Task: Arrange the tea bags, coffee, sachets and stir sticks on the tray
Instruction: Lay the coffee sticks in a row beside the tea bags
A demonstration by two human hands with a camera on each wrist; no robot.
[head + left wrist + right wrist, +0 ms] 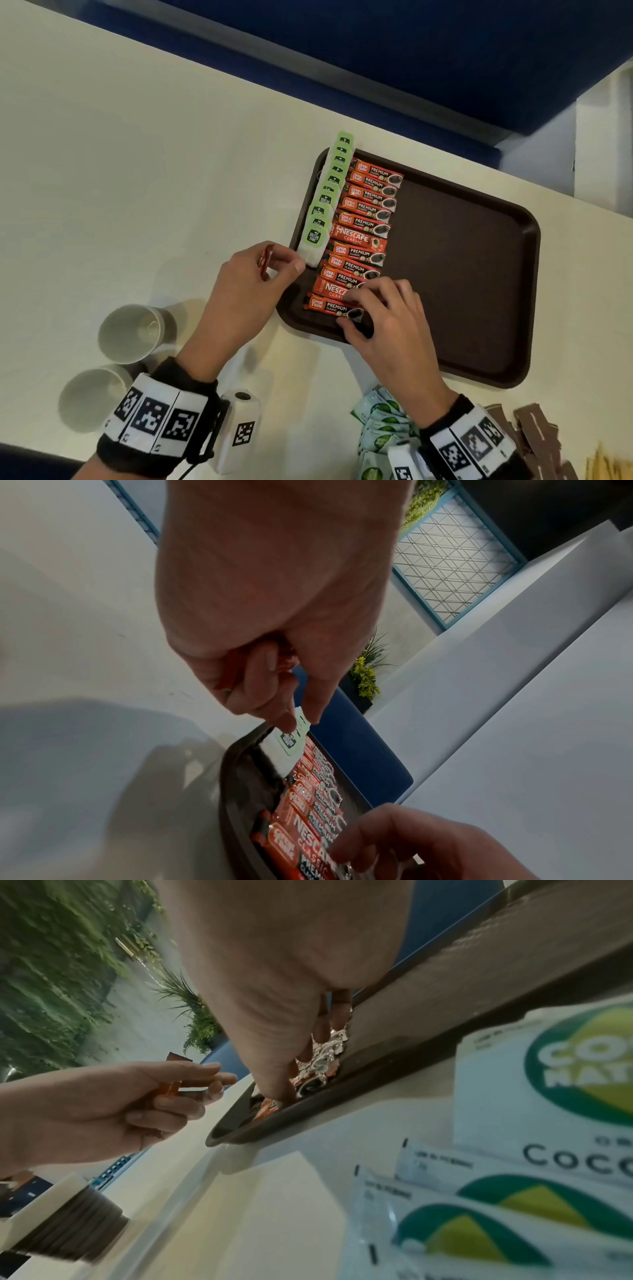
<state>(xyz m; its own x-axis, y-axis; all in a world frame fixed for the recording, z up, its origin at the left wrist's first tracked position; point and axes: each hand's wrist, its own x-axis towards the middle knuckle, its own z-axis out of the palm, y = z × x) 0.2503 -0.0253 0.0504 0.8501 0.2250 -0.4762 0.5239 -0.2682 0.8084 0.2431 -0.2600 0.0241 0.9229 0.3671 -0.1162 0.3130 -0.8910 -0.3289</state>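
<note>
A brown tray (462, 274) lies on the pale table. Green-tagged tea bags (329, 192) overlap in a row along its left rim. Beside them runs a column of red coffee sachets (363, 233). My right hand (346, 308) pinches the right end of the nearest coffee sachet (325, 305), which lies flat on the tray; the right wrist view shows its thumb (277, 1091) pressing down there. My left hand (284, 260) hovers at the tray's left rim. It holds a red coffee sachet (264, 260) in its curled fingers, thumb and forefinger close to the nearest tea bag (291, 739).
Two paper cups (132, 332) stand on the table at the near left. Green-and-white Coco sachets (380, 421) lie under my right wrist, with brown sachets (534, 428) and pale stir sticks (609, 462) to their right. The tray's right half is bare.
</note>
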